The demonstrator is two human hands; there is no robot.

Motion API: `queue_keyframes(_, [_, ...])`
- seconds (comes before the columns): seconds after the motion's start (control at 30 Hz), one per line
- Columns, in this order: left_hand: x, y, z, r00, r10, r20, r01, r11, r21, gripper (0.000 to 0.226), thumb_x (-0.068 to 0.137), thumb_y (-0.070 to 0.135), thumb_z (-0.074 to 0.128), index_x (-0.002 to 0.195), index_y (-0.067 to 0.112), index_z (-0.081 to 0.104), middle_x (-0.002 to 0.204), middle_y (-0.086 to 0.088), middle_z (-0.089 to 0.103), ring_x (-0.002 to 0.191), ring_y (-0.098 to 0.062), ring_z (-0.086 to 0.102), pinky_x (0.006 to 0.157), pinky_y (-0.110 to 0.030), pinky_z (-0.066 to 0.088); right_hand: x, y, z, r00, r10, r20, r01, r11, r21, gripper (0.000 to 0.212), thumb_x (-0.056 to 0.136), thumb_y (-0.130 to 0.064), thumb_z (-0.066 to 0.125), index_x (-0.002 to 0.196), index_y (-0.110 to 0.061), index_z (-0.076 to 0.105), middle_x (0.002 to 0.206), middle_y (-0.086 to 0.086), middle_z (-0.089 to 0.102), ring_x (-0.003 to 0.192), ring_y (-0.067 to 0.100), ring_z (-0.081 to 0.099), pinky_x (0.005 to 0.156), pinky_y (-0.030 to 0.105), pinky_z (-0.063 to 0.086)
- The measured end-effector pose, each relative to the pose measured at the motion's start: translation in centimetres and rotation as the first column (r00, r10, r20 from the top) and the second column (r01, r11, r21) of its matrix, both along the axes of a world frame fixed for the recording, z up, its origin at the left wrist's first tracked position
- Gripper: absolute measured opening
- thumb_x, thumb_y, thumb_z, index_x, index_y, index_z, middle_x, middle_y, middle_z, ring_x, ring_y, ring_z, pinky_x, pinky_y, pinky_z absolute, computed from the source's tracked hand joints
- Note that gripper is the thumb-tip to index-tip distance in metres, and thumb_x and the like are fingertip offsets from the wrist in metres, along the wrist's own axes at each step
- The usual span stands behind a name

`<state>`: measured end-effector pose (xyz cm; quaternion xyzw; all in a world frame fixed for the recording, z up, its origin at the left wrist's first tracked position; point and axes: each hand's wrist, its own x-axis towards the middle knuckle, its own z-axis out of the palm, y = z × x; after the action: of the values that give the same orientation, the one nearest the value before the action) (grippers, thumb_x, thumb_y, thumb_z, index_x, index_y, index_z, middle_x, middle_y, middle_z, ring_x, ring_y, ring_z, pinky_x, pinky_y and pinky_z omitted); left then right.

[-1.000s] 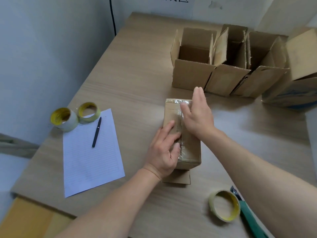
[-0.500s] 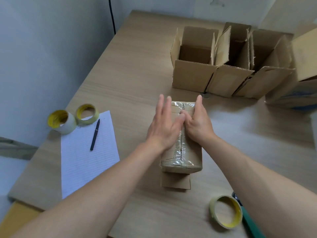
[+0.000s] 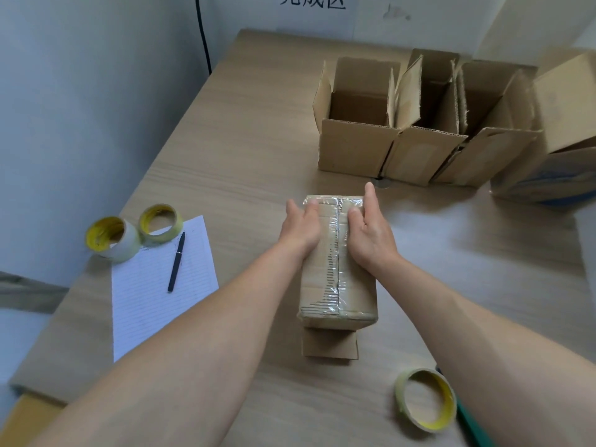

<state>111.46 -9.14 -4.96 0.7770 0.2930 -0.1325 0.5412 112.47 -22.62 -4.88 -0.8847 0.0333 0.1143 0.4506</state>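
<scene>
Sealed carton [image 3: 338,285] lies lengthwise on the table [image 3: 242,156], centre of view, near end towards the person. Clear tape [image 3: 337,253] runs down its top seam and over both ends, visibly wrinkled on the near half. A cardboard flap [image 3: 330,345] sticks out from under the near end.

Left hand [image 3: 300,229] and right hand [image 3: 371,237] lie palm-down on the far half of the top, one each side of the seam. Fingers are stretched flat and pressing, gripping nothing. Whether the fingertips bend over the far edge is hard to tell from this angle.

Risks, as a judgement:
- Uneven pressure could lock in the wrinkles, leaving the tape to lift there.
- The flap underneath may let the carton rock or skid forward under a push.
- The right forearm hangs over a tape roll [image 3: 425,403] and a green-handled tool [image 3: 474,427], so a pull-back could knock them.

Containers:
- Sealed carton: contents hidden.
- Three open boxes stand in a row behind, flaps up. The left one [image 3: 354,146] looks empty. The middle one [image 3: 422,156] and right one [image 3: 483,156] have interiors mostly hidden.
- A larger carton [image 3: 564,124] sits at the far right, blurred.

On the left, a lined sheet [image 3: 161,285] holds a pen [image 3: 176,262], with two more tape rolls [image 3: 111,238] [image 3: 160,222] at its top corner.
</scene>
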Motion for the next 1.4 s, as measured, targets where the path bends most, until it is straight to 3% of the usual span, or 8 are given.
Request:
queue_keyframes(0.13, [-4.0, 0.3, -0.2, 0.995, -0.102, 0.009, 0.102, 0.995, 0.008, 0.073, 0.088, 0.076, 0.03, 0.123, 0.021, 0.064, 0.123, -0.004, 0.067, 0.114, -0.024, 0.061, 0.1, -0.039, 0.047, 0.3, 0.0, -0.3, 0.989, -0.121, -0.085, 0.131, 0.984, 0.121, 0.044, 0.099, -0.042, 0.03, 0.126, -0.017, 0.055, 0.13, 0.004, 0.059, 0.123, 0.027, 0.051, 0.106, 0.04, 0.038])
queue_keyframes(0.37, [-14.1, -1.1, -0.3, 0.951, -0.184, 0.247, 0.172, 0.983, 0.068, 0.118, 0.067, 0.075, 0.069, 0.157, 0.029, 0.009, 0.152, 0.011, 0.039, 0.137, -0.006, 0.039, 0.11, -0.023, 0.033, 0.0, 0.2, 0.4, 0.985, -0.158, -0.066, 0.161, 0.986, 0.034, 0.045, 0.103, -0.038, 0.028, 0.116, -0.011, 0.061, 0.119, 0.007, 0.062, 0.112, 0.025, 0.054, 0.101, 0.039, 0.042])
queue_keyframes(0.53, [-14.1, -0.3, -2.2, 0.912, -0.35, 0.215, 0.301, 0.926, 0.229, 0.121, 0.064, 0.078, 0.063, 0.157, 0.03, 0.002, 0.141, 0.002, 0.055, 0.121, -0.025, 0.056, 0.1, -0.034, 0.043, -0.7, -0.1, 1.1, 0.973, -0.146, -0.181, 0.171, 0.976, 0.132, 0.038, 0.103, -0.04, 0.029, 0.108, -0.02, 0.06, 0.107, -0.001, 0.062, 0.102, 0.021, 0.055, 0.086, 0.032, 0.042])
queue_keyframes(0.77, [-13.2, 1.6, -1.3, 0.947, -0.184, 0.264, 0.24, 0.951, -0.197, 0.085, 0.078, 0.079, 0.042, 0.146, 0.027, 0.043, 0.137, 0.013, 0.057, 0.127, -0.003, 0.052, 0.113, -0.031, 0.036, -5.3, -0.3, 2.2, 0.868, -0.144, -0.474, 0.287, 0.927, 0.243, 0.059, 0.098, -0.067, 0.022, 0.109, -0.024, 0.06, 0.102, -0.001, 0.067, 0.093, 0.018, 0.063, 0.074, 0.035, 0.049])
queue_keyframes(0.9, [-10.3, 2.1, 3.3, 0.96, 0.032, 0.277, 0.07, 0.933, -0.352, 0.062, 0.085, 0.058, 0.05, 0.131, 0.016, 0.054, 0.11, 0.007, 0.069, 0.097, -0.006, 0.065, 0.093, -0.038, 0.051, -6.3, 0.4, 4.8, 0.931, -0.187, -0.314, 0.308, 0.864, 0.398, 0.07, 0.096, -0.072, 0.02, 0.118, -0.026, 0.068, 0.119, -0.003, 0.069, 0.11, 0.014, 0.063, 0.101, 0.038, 0.047])
queue_keyframes(1.07, [-8.2, 4.1, 8.5, 0.914, 0.23, 0.333, 0.004, 0.817, -0.576, 0.05, 0.102, 0.052, 0.026, 0.083, 0.019, 0.058, 0.07, 0.011, 0.064, 0.069, -0.006, 0.057, 0.076, -0.037, 0.037, -6.5, -1.3, 9.9, 0.965, -0.21, -0.159, 0.256, 0.612, 0.748, 0.068, 0.1, -0.063, 0.015, 0.095, -0.017, 0.065, 0.091, -0.002, 0.074, 0.088, 0.015, 0.065, 0.079, 0.033, 0.042])
queue_keyframes(1.27, [-9.6, 3.1, 5.9, 0.985, 0.073, 0.156, 0.028, 0.824, -0.566, 0.057, 0.085, 0.073, 0.039, 0.107, 0.022, 0.055, 0.106, 0.007, 0.069, 0.102, -0.02, 0.064, 0.094, -0.054, 0.046, -9.6, -3.0, 6.9, 0.913, -0.207, -0.351, 0.38, 0.744, 0.55, 0.055, 0.098, -0.064, 0.033, 0.089, -0.015, 0.056, 0.089, 0.003, 0.068, 0.089, 0.02, 0.061, 0.081, 0.045, 0.045])
queue_keyframes(1.4, [-11.1, 1.1, 4.5, 0.999, -0.012, 0.039, 0.031, 0.853, -0.522, 0.045, 0.092, 0.066, 0.046, 0.108, 0.025, 0.057, 0.105, 0.006, 0.068, 0.089, -0.018, 0.062, 0.072, -0.037, 0.048, -11.2, -3.5, 4.5, 0.889, -0.211, -0.407, 0.381, 0.834, 0.399, 0.046, 0.09, -0.062, 0.05, 0.103, -0.019, 0.06, 0.104, -0.001, 0.069, 0.091, 0.018, 0.063, 0.075, 0.041, 0.047])
